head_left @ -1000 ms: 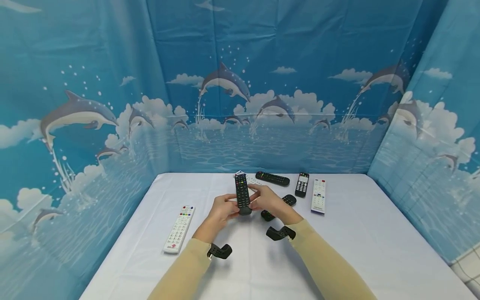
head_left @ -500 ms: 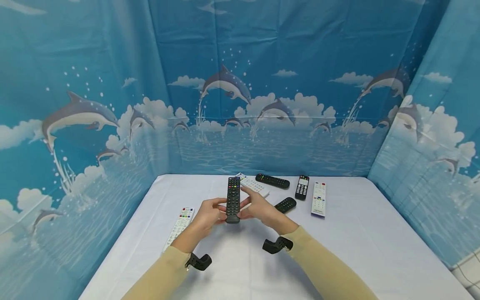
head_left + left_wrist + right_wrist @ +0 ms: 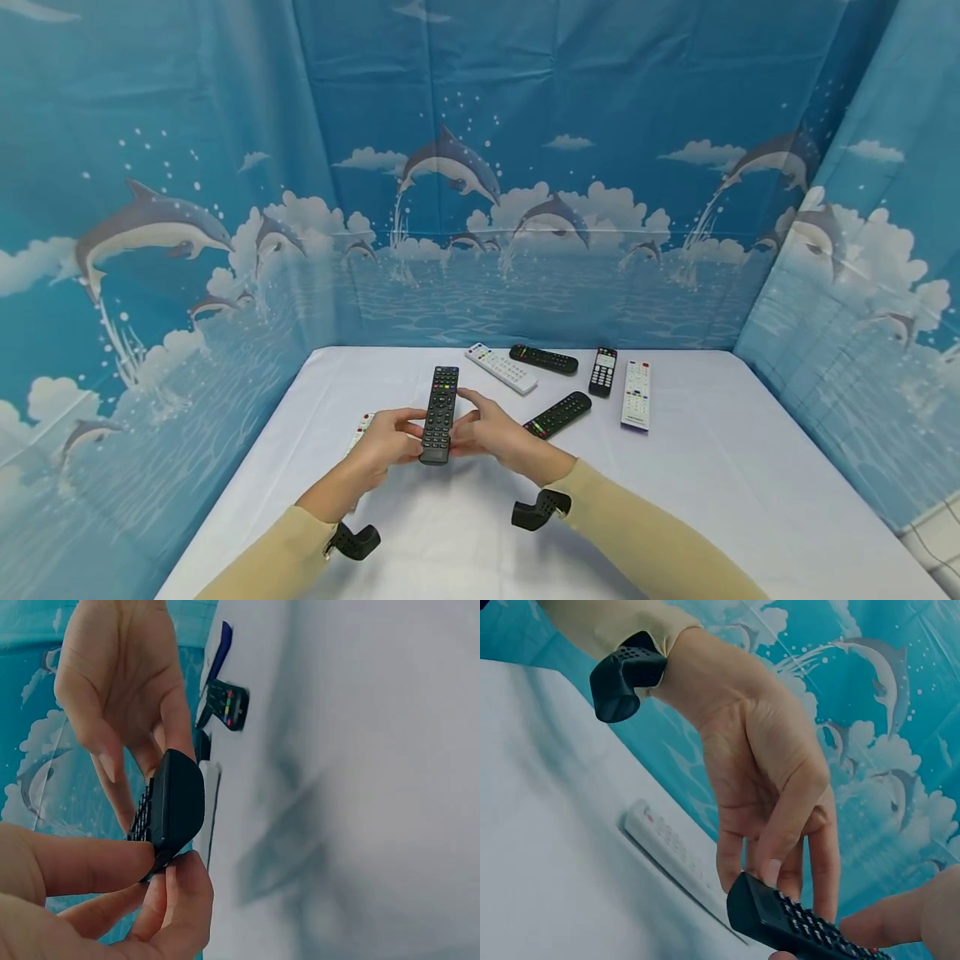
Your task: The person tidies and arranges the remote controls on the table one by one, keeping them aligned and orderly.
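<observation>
A black remote control (image 3: 440, 412) is held above the white table, its buttons facing up and its far end tilted slightly right. My left hand (image 3: 386, 446) pinches its near left side between thumb and fingers; in the left wrist view the remote's blunt end (image 3: 184, 799) shows above that grip. On the opposite side my right hand (image 3: 498, 433) holds the remote's right edge, index finger reaching along it. How firmly the right thumb presses cannot be told. A white remote (image 3: 363, 423) lies on the table, mostly hidden behind the left hand and forearm.
Toward the back of the table (image 3: 675, 517) lie a white remote (image 3: 501, 367), a black remote (image 3: 543, 359), a small black remote (image 3: 602, 372) and another white remote (image 3: 636, 396). One more black remote (image 3: 558, 415) lies beside the right hand. A dolphin-print curtain (image 3: 480, 283) encloses the table.
Both hands have carried the black remote left and toward the body, and it now leans slightly right. The back white remote and the one beside the right hand show more; the left white remote is now mostly covered.
</observation>
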`<action>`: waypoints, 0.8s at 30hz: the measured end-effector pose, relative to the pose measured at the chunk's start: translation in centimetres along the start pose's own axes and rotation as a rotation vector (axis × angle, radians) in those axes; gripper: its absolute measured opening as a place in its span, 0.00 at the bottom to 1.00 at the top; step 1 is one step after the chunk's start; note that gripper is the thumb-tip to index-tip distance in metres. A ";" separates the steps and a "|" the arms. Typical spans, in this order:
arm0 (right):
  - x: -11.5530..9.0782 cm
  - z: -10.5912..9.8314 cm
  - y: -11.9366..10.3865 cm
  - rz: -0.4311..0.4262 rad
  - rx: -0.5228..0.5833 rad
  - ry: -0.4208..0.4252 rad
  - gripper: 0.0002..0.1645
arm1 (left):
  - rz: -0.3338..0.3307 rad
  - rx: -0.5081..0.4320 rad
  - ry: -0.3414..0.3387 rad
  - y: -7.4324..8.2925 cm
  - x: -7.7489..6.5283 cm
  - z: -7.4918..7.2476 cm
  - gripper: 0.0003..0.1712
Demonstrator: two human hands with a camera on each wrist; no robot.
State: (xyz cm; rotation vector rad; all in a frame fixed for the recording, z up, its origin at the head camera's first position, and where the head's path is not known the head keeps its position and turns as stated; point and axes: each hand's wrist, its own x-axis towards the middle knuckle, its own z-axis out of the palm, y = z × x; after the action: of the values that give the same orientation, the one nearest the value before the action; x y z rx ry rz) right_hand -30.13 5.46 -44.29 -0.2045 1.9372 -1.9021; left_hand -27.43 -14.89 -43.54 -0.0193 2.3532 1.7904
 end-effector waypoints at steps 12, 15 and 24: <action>0.3 3.0 1.1 0.058 0.104 -0.084 0.51 | -0.080 -0.001 0.065 -1.8 -0.9 -2.7 0.30; 0.4 3.6 1.6 0.078 0.105 -0.095 0.52 | -0.108 0.005 0.071 -1.8 -1.1 -3.2 0.27; 0.2 5.1 2.7 0.103 0.146 -0.125 0.53 | -0.167 0.073 0.030 -2.1 -1.4 -4.2 0.21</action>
State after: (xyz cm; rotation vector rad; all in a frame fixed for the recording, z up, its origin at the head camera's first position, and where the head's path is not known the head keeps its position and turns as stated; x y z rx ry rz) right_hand -27.86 0.85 -46.84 -0.1721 1.6881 -1.9063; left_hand -26.35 -19.60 -44.21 -0.2277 2.3581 1.6371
